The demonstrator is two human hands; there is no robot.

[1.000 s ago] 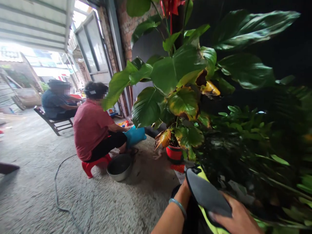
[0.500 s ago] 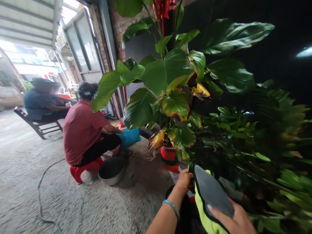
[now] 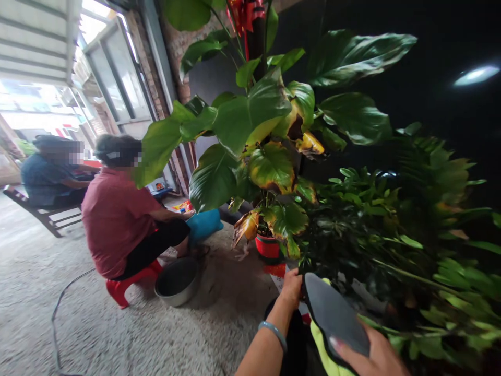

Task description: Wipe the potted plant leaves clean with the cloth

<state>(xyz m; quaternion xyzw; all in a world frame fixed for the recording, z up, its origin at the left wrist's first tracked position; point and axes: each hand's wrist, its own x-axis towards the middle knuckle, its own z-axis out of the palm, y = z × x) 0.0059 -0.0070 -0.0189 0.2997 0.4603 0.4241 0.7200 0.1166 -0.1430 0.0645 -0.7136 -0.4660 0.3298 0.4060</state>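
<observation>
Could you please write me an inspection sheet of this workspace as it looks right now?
Surface: rough grey concrete floor, with no table.
Things in hand: a grey and yellow-green pad-like item, lying between both hands in front of dark leafy plants.
Clutter: a metal basin, a red stool, a red pot under a large-leaved plant with yellowing leaves, and a blue bag.
Hands: the left hand grips the item's far end; the right hand presses on its near end.
Cables: a dark cable curves across the floor.
Surroundings: two seated people, a brick wall and a bright street.
</observation>
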